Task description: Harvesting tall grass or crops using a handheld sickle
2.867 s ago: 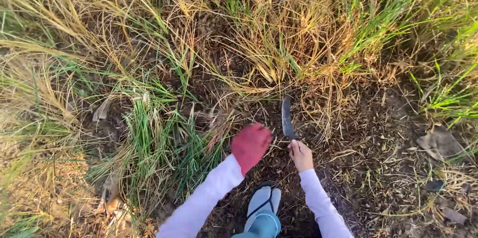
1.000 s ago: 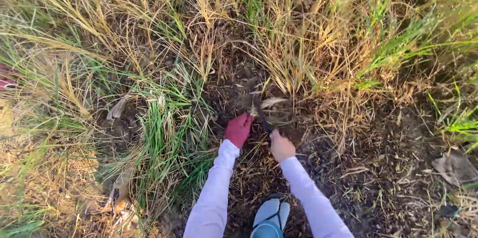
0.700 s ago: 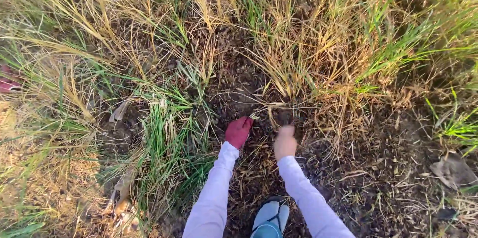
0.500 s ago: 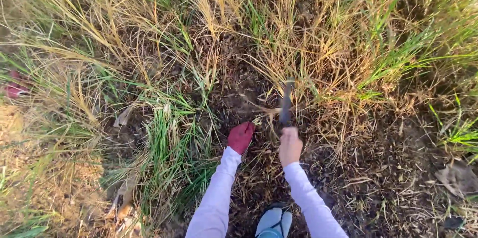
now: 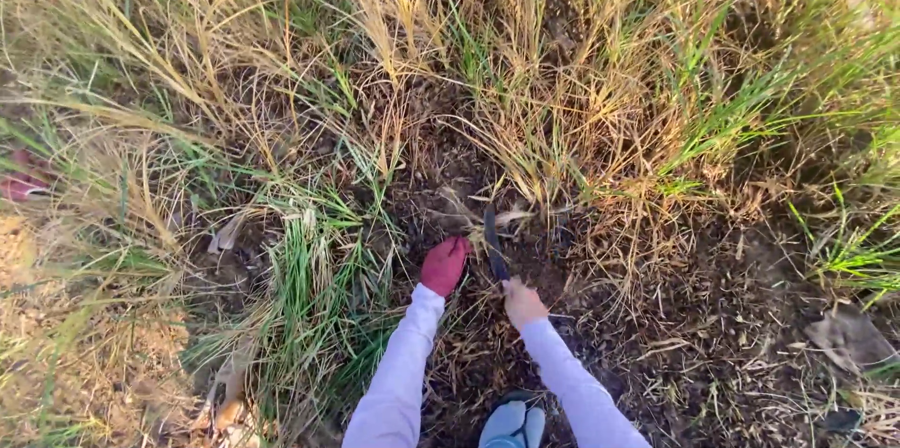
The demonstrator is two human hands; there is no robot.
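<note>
My left hand (image 5: 444,265), in a red glove, is closed and rests low on the dark soil among dry stalks; whether it grips any stalks cannot be told. My right hand (image 5: 521,302), bare, grips the handle of a sickle (image 5: 493,244). Its dark curved blade points up and away, just right of the gloved hand. The blade tip lies at the base of a dry yellow grass clump (image 5: 553,129). Both arms wear pale lilac sleeves.
A green grass tuft (image 5: 314,279) stands left of my left arm. Tall dry and green grass fills the far side and right edge. Bare dark soil with litter (image 5: 712,317) lies to the right. My foot in a light blue sandal (image 5: 508,425) is at the bottom.
The sickle blade has come down from upright and swung left, toward the gloved hand. My right hand has dropped lower and closer to me. The left hand stayed nearly in place.
</note>
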